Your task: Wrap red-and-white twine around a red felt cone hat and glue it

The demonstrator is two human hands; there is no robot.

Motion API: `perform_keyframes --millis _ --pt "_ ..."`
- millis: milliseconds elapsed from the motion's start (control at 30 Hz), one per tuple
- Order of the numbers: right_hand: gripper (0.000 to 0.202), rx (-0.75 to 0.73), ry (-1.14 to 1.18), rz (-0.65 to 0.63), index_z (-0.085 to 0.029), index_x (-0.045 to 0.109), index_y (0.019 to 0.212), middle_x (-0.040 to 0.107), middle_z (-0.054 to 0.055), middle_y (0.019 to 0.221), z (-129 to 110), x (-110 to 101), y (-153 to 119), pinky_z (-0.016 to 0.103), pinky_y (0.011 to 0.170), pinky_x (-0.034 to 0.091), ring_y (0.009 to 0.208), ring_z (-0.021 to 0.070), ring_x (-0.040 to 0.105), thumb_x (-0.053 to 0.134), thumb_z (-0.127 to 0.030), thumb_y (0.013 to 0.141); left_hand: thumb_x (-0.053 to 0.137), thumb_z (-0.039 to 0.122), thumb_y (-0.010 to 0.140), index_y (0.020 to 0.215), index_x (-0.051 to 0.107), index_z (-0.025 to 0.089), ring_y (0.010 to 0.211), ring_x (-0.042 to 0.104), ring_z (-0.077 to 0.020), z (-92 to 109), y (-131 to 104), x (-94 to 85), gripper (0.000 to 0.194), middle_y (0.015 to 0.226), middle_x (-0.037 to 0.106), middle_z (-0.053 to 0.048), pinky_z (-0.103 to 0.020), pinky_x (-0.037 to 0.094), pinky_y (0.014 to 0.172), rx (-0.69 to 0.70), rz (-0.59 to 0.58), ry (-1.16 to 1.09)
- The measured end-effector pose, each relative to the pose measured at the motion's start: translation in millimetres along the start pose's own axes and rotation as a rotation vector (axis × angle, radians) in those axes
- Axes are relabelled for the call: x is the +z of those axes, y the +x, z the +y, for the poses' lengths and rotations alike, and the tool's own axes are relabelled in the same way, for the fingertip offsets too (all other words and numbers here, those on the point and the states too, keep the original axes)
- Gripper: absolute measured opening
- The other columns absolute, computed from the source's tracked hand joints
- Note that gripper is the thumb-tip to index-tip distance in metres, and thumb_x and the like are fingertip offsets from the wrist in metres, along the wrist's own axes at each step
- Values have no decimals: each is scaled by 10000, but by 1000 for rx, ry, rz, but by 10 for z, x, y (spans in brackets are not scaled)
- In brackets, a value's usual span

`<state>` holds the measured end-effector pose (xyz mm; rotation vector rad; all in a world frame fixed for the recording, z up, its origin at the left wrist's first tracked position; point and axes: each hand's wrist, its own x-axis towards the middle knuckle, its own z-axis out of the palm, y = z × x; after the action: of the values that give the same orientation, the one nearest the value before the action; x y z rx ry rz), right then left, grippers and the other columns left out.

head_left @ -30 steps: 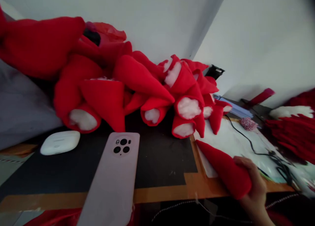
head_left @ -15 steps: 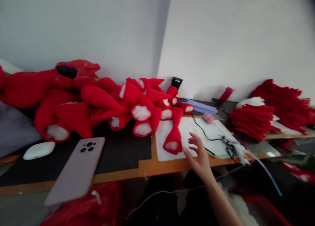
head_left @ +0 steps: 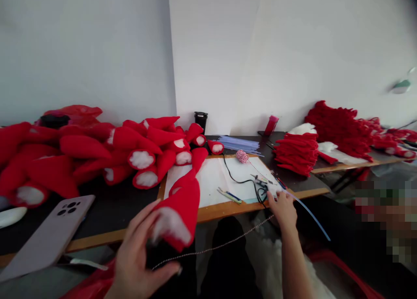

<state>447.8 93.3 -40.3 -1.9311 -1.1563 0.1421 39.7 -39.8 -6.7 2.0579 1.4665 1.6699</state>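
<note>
My left hand [head_left: 138, 251] is at the lower left, its fingers against the open, white-filled end of a red stuffed cone [head_left: 185, 197] that juts over the table edge. The thumb is apart from the cone. Another red rim shows behind this cone. On the right, my right hand [head_left: 283, 208] has its fingers closed on a white glue gun [head_left: 274, 189]; its grip is partly hidden. A red-and-white cord [head_left: 211, 250] runs low between the hands. Tweezers and a pen [head_left: 231, 195] lie on white paper [head_left: 211, 177].
Stuffed red cones [head_left: 84, 147] crowd the left, behind a phone [head_left: 52, 234]. A twine ball [head_left: 242, 156], blue strips [head_left: 239, 145] and a black cup [head_left: 201, 121] stand mid-table. Red fabric stacks [head_left: 296, 153] are at right. A blurred patch lies at far right.
The view has turned right. My left hand has come into view at the cone, which is now nearer. My right hand has moved from beside the cone to the glue gun and closed.
</note>
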Motion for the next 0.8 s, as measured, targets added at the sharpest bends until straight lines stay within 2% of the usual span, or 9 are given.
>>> perform_keyframes --millis 67,133,233,333,400,433,533,633,800 --pt "356 27 25 -34 -156 615 856 634 224 1018 75 30 136 634 952 403 1098 461 592 641 -491 740 792 423 769 1451 440 211 1318 522 -352 -218 154 252 796 1490 469 -171 -478 486 1072 240 -99 97" --pt "347 40 85 -42 -177 585 810 646 191 948 143 52 215 581 954 419 1078 430 604 657 -504 718 722 290 842 1470 412 201 1297 560 -309 -414 232 391 707 1462 515 -172 -410 502 1061 360 -205 165" --pt "445 55 234 -18 -191 555 845 628 114 806 232 38 188 487 832 484 906 355 643 640 -608 714 556 225 927 1377 494 175 1276 581 -286 -537 236 415 456 1426 547 -175 -404 512 1039 252 -187 162" --pt "588 69 422 63 -188 508 1042 558 -4 701 227 -15 -17 382 652 496 646 228 591 533 -713 779 516 267 937 1223 533 166 1253 577 -307 -411 247 435 303 1369 545 -189 -487 498 1033 91 38 196" --pt "603 61 577 102 -211 469 1142 552 -40 726 139 -71 -217 336 634 497 619 176 571 571 -691 790 687 393 834 1266 473 141 1295 520 -377 -272 280 530 544 1407 467 -237 -553 485 1035 95 84 301" --pt "595 62 682 93 -226 476 1153 568 -46 744 75 -106 -326 319 626 501 613 159 575 641 -651 772 756 450 767 1309 449 133 1314 490 -413 -216 289 597 699 1443 416 -257 -576 485 1030 120 27 367" --pt "522 178 1022 -31 -216 591 1032 645 -38 705 -147 -224 -653 269 571 495 582 145 600 876 -410 640 763 375 769 1379 466 187 1283 506 -439 -169 226 790 704 1493 353 -236 -582 536 958 157 -133 552" --pt "433 303 1014 -145 -192 663 982 733 19 790 -367 -290 -935 260 654 541 725 180 692 902 -323 645 624 97 788 1368 488 199 1227 554 -397 -262 35 872 604 1455 391 -217 -539 580 897 153 -140 563" --pt "310 71 1090 -455 -208 716 1056 746 93 1088 -770 -133 -1171 422 992 523 1049 264 696 786 -366 799 603 13 821 1239 515 225 1258 532 -303 -325 -195 865 477 1451 388 -159 -447 595 916 253 20 290"
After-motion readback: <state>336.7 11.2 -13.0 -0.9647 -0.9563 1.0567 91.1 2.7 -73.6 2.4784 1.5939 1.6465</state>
